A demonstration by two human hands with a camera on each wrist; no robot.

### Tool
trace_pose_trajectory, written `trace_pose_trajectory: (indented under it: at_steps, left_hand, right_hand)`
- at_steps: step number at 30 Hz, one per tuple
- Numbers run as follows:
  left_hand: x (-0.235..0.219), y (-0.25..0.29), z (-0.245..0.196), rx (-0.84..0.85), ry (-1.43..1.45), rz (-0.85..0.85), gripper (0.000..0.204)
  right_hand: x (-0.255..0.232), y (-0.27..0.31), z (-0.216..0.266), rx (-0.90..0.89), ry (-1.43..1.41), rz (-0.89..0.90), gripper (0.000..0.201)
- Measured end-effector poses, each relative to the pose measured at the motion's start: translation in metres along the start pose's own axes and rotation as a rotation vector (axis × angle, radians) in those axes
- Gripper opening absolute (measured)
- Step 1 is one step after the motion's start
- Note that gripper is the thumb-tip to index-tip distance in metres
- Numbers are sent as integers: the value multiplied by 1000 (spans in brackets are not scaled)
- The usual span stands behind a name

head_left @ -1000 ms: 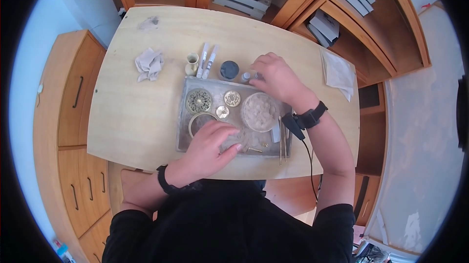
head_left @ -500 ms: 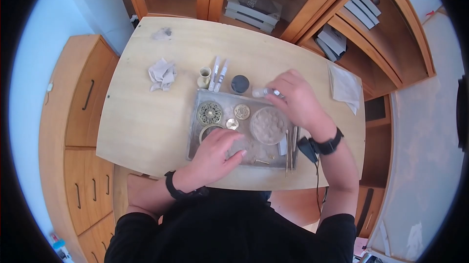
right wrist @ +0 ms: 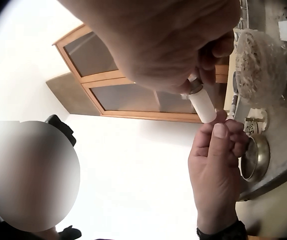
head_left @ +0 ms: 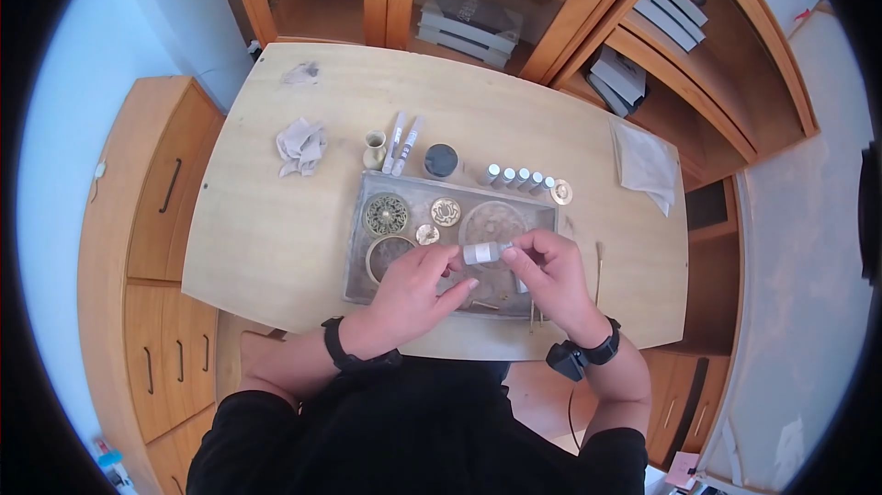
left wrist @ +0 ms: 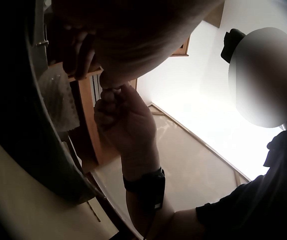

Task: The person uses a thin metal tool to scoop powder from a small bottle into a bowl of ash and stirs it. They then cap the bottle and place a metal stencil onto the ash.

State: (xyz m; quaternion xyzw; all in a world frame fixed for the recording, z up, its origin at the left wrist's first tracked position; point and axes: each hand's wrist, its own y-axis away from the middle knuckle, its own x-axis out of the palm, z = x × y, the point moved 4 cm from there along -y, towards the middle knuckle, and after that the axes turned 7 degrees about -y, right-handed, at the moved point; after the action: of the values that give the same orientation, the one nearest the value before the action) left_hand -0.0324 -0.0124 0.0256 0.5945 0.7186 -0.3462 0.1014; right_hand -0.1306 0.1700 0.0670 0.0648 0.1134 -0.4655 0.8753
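My right hand (head_left: 556, 282) pinches a small labelled vial (head_left: 480, 254) by its silvery cap end, holding it sideways over the tray (head_left: 353, 285). My left hand (head_left: 404, 300) hovers at the tray's front left, its loosely bent fingers close to the vial's bottom and its thumb apart. In the right wrist view the vial (right wrist: 203, 105) tilts down toward the left fingertips (right wrist: 220, 131). Beneath the hands, the tray bears a clear bowl of greyish powder (head_left: 496, 217), a brass ring-shaped bowl (head_left: 369, 265), an openwork brass lid (head_left: 386, 215) and a patterned brass disc (head_left: 446, 212).
Behind the tray stand several capped vials (head_left: 523, 179), a round brass piece (head_left: 561, 192), a dark-lidded jar (head_left: 441, 160), a small brass vase (head_left: 374, 150) and two labelled tubes (head_left: 408, 146). Crumpled tissue (head_left: 301, 147) lies left, a folded cloth (head_left: 641, 164) right.
My right hand has picked up a vial from the row behind the tray and brought it forward over the tray, beside my left hand. The left hand has barely moved.
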Motion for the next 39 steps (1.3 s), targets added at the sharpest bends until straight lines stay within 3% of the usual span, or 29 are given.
trace_pose_trajectory:
  at_steps: [3,15,18,21,24,30,33,36,39]
  left_hand:
    - [-1,-3,-8,12,5,-43,34]
    - [8,7,-6,138,1,88,28]
    - [9,9,-5,125,30,116,26]
    - [8,10,-5,117,49,122,25]
    - [7,12,-7,106,44,111,25]
    - [8,16,-8,153,-4,110,27]
    - [9,18,-7,165,-22,110,28]
    - [9,18,-7,169,-15,103,29]
    - [8,13,-11,169,-2,105,28]
  right_hand:
    - [-2,8,-12,101,-75,7,17]
    - [5,28,-35,100,-152,116,12]
    - [4,30,-34,63,-110,123,11]
    - [3,28,-9,-174,130,162,13]
    - [7,29,3,-263,131,115,17]
    - [4,36,-12,-153,274,214,24]
    - [4,35,-6,-147,156,202,21]
    - [10,34,3,-273,109,19,17]
    - [1,34,-5,-72,254,169,16]
